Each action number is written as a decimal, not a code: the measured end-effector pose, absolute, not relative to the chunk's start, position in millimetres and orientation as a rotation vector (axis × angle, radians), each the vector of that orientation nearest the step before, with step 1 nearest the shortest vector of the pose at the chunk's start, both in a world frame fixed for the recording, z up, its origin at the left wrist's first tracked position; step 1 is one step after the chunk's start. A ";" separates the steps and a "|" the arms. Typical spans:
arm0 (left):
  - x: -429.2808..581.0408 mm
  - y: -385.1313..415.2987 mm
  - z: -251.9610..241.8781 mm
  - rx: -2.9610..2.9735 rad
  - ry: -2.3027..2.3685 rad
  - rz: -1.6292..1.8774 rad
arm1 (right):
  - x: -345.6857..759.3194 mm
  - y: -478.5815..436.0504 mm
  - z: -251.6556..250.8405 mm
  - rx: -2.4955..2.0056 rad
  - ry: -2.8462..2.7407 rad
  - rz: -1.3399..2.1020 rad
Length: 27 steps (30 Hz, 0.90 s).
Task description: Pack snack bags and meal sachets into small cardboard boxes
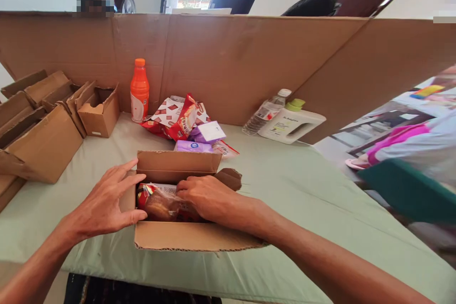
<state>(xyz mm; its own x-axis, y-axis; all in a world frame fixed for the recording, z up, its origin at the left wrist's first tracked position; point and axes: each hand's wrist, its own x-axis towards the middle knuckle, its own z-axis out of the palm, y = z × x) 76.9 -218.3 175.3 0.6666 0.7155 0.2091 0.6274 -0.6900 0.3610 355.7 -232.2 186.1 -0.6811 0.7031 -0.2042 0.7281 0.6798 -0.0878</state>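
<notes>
Looking down, we see the open box (pixel 160 175) on the bench (pixel 270 175) with a shiny brown pack (pixel 162 206) already lying inside. Our right hand (pixel 210 197) dips in — we cannot tell if its grip has hold of anything. Our left hand (pixel 107 199) holds nothing, its grip spread wide at the box's left end. The front flap (pixel 192 237) is not shut yet — and snack bags (pixel 166 116) and purple packs (pixel 194 146) lie outside, just behind.

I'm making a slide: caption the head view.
Right hand inside an open box with packets, left hand at one end.
</notes>
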 end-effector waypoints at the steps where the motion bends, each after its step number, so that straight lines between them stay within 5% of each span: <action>1: 76.8 -220.6 174.5 2.611 1.090 0.580 | 361.5 -237.4 188.7 1.215 2.811 -0.262; 6: 67.8 -247.3 163.0 2.333 1.292 1.133 | 410.7 -274.0 199.9 1.946 3.236 -0.160; 10: 63.5 -274.6 143.7 2.077 1.371 1.238 | 441.5 -294.8 184.6 2.547 3.033 -0.131; 16: 83.3 -280.4 138.0 2.438 1.030 1.063 | 433.6 -292.2 155.0 2.184 3.150 -0.685; 27: 103.9 -273.0 150.8 2.531 1.176 1.115 | 440.3 -299.0 153.8 1.811 3.339 -0.816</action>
<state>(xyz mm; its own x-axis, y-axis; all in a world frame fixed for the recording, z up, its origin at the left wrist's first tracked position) 103.9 -273.0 150.8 0.4210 0.7067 0.5687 0.6057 -0.6857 0.4037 440.3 -299.0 153.8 -0.3591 0.8376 0.4118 0.5532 0.5463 -0.6289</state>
